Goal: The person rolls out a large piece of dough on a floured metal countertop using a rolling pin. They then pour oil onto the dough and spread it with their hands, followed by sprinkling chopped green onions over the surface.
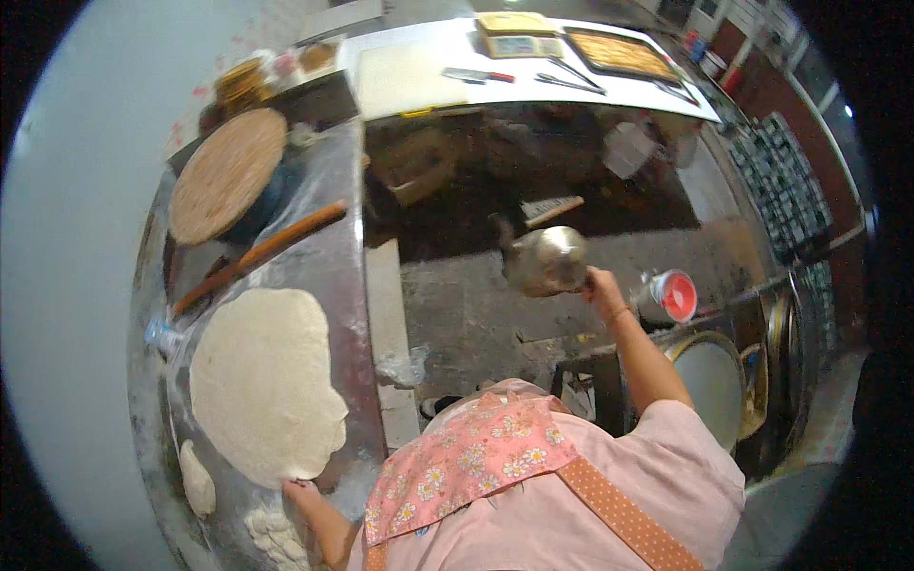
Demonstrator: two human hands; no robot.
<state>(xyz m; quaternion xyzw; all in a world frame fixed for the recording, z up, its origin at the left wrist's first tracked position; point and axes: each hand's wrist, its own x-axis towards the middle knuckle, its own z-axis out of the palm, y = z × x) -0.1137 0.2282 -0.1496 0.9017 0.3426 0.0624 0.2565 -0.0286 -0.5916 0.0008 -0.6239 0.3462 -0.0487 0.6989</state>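
Observation:
My right hand [602,291] is closed around the handle of a metal kettle [553,260], held out over the floor to the right of the worktable. What looks like its spout points away from me, blurred. On the worktable at left lies a broad, flat sheet of rolled dough [264,385] with an uneven right edge. My left hand [300,489] is at the near edge of that sheet; its fingers are too small and blurred to read. Several dough pieces [275,537] sit beside it, and a longer dough lump [197,479] lies farther left.
Beyond the sheet a wooden rolling pin [264,253] lies diagonally, near a round wooden board [228,177]. The white table [414,78] ahead bears a cleaver [477,76], tongs [571,80] and a baking tray [621,56]. At right stand a red-topped container [677,296] and a round pan [707,385].

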